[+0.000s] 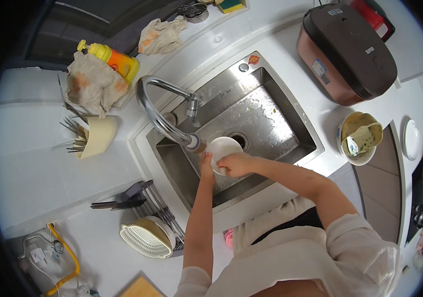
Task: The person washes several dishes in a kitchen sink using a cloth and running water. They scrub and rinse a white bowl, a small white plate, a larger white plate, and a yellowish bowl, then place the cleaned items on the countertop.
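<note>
A white bowl [225, 145] is held tilted over the stainless steel sink [290, 126], below the chrome faucet [153, 116]. My left hand [206, 167] grips the bowl's left rim. Against the bowl's inner side, near its lower right rim, my right hand [236, 164] has its fingers curled together. What those fingers hold, if anything, is hidden. Behind the bowl the drain [238, 140] partly shows. Water drops and small scraps lie on the sink floor.
A brown and pink rice cooker [343, 54] stands right of the sink, with stacked bowls [357, 138] nearer me. To the left are a chopstick holder [97, 137], a yellow pump bottle [115, 60] and a cloth [90, 84]. A white colander [147, 240] lies by a rack [159, 210].
</note>
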A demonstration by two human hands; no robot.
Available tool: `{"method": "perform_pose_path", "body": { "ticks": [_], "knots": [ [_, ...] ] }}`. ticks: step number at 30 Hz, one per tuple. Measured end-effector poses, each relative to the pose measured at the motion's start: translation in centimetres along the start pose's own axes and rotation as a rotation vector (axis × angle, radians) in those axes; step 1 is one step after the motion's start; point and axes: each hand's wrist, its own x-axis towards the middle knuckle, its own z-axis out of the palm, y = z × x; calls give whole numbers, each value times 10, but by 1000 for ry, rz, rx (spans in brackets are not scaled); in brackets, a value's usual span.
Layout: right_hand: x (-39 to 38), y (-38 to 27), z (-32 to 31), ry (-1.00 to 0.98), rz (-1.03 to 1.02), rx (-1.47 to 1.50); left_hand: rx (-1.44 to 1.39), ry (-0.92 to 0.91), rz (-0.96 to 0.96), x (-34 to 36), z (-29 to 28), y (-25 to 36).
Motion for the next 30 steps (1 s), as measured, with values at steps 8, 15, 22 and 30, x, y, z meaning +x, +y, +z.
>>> {"method": "perform_pose_path", "body": {
  "ticks": [8,15,22,30],
  "knots": [
    [-2,14,-17,841,9,-15,43,-46,-280,-12,-5,10],
    [2,0,-15,636,-205,-229,-88,-186,-241,-16,13,7],
    [28,-6,-33,194,-39,-537,138,-214,-107,-20,17,13],
    [27,16,-24,484,-425,-238,33,-203,-33,-32,19,19]
  ]
}}
